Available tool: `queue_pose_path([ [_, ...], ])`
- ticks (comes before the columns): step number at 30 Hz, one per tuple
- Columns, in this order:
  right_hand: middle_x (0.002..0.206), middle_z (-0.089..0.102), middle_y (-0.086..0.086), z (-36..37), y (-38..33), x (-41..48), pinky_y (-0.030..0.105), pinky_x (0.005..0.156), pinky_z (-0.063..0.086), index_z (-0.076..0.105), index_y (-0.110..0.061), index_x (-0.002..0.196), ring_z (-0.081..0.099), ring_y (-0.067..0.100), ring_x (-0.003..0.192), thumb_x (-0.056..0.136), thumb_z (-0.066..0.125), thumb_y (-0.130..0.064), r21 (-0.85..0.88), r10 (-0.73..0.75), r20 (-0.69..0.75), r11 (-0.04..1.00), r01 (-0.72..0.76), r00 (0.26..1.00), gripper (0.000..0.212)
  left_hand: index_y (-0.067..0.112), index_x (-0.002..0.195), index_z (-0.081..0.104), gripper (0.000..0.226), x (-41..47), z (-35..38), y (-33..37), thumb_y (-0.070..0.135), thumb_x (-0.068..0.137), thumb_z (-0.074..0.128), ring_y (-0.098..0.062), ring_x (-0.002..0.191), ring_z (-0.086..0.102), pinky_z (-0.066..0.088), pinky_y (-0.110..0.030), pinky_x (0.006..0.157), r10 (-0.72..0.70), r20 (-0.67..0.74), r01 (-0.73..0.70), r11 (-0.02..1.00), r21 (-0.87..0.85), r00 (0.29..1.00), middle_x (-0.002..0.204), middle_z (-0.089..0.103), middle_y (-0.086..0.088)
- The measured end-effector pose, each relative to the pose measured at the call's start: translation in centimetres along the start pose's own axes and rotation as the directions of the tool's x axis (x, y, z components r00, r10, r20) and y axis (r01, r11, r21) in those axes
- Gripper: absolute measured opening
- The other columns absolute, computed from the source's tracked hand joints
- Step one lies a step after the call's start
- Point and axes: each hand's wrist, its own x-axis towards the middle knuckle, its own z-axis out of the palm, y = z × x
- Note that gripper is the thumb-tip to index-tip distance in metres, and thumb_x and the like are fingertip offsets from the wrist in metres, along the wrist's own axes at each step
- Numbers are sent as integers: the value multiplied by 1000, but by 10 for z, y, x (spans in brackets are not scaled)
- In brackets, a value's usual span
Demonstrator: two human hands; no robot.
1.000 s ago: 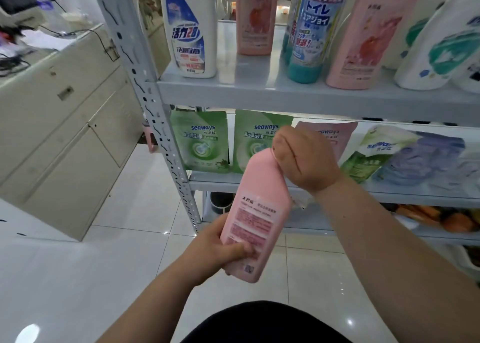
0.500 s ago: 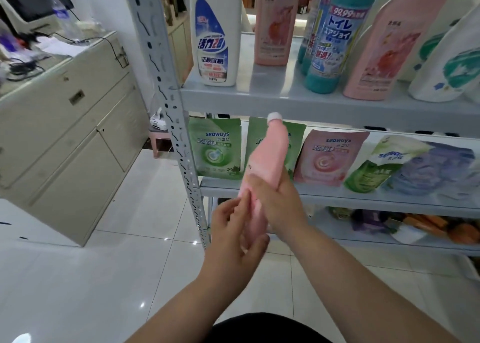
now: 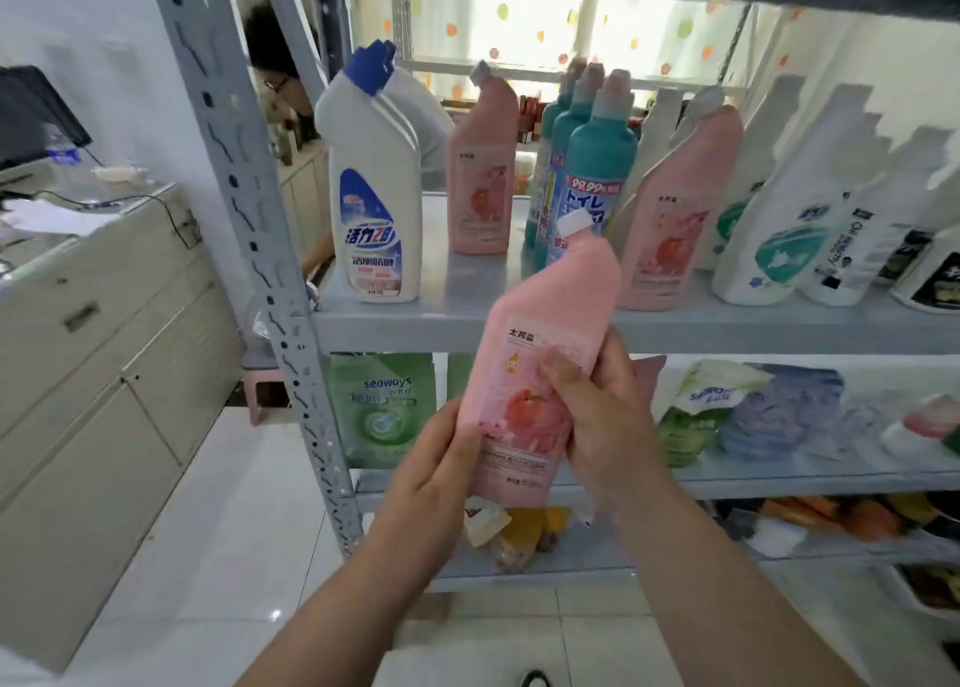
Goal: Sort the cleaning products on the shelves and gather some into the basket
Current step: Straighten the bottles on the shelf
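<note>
Both forearms are bare, no sleeves, with dark clothing (image 3: 535, 678) at the bottom edge.

Pink bottle (image 3: 524, 400) now higher, label forward.

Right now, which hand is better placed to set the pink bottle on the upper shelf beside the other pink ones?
Probably the right hand. It grips the pink bottle higher up, fingers across the label, nearer the upper shelf. The left hand only holds the lower left edge.
</note>
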Motion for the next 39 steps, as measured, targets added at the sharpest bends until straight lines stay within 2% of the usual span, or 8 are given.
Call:
queue_pose_path([
  [4, 119, 75, -5, -16, -42, 28, 38, 80, 63, 64, -47, 120, 73, 19, 110, 86, 81, -34, -58, -120, -24, 991, 118, 993, 40, 46, 137, 56, 58, 69, 9, 35, 70, 87, 42, 0, 122, 59, 49, -32, 104, 117, -90, -116, 993, 9, 989, 134, 62, 17],
  [9, 116, 75, -9, -33, -64, 59, 35, 82, 62, 63, -50, 113, 73, 15, 108, 86, 78, -36, -174, -208, -40, 965, 198, 977, 34, 28, 152, 40, 65, 192, 28, 74, 25, 92, 66, -9, 120, 58, 48, -38, 109, 253, -208, -198, 947, 252, 945, 141, 54, 3],
  [14, 115, 75, -10, -41, -62, 84, 33, 79, 63, 62, -50, 115, 74, 14, 105, 79, 80, -47, -189, -212, 2, 960, 209, 977, 40, 12, 149, 33, 85, 289, 30, 82, 11, 77, 78, -29, 117, 61, 54, -37, 99, 228, -398, -88, 936, 341, 888, 133, 55, -14],
  [19, 116, 75, -6, -45, -58, 99, 36, 81, 63, 63, -51, 111, 74, 15, 107, 79, 81, -43, -183, -207, 40, 960, 211, 978, 37, 12, 147, 28, 94, 331, 26, 59, 28, 74, 84, -35, 121, 56, 52, -48, 102, 100, -475, 86, 931, 355, 875, 132, 50, -13],
  [23, 114, 76, -7, -47, -56, 101, 29, 77, 62, 65, -50, 110, 74, 13, 105, 83, 80, -36, -180, -222, 51, 957, 228, 974, 34, 13, 129, 45, 69, 325, 23, 53, 32, 75, 85, -27, 104, 60, 49, -13, 63, 168, -507, 56, 917, 396, 845, 123, 55, -12],
  [27, 113, 76, -7, -44, -55, 99, 28, 76, 62, 65, -51, 108, 74, 13, 104, 77, 81, -45, -181, -264, 34, 947, 266, 964, 36, 24, 121, 42, 57, 286, 26, 55, 39, 81, 79, -25, 93, 64, 57, -35, 76, 179, -431, -22, 939, 344, 885, 106, 64, 1],
  [32, 113, 76, -5, -37, -55, 88, 32, 77, 63, 64, -49, 112, 75, 16, 103, 77, 80, -44, -166, -295, -4, 942, 291, 955, 39, 45, 107, 46, 53, 209, 18, 68, 24, 76, 85, 15, 79, 62, 47, -7, 55, 301, -354, -208, 938, 277, 885, 96, 63, 23],
  [39, 109, 74, -12, -18, -56, 71, 29, 76, 63, 58, -45, 114, 74, 11, 100, 90, 76, -31, -247, -303, -53, 927, 282, 952, 33, 49, 101, 48, 53, 123, -20, 72, 23, 75, 87, 11, 85, 66, 51, -7, 55, 288, -272, -211, 936, 280, 918, 98, 66, 31],
])
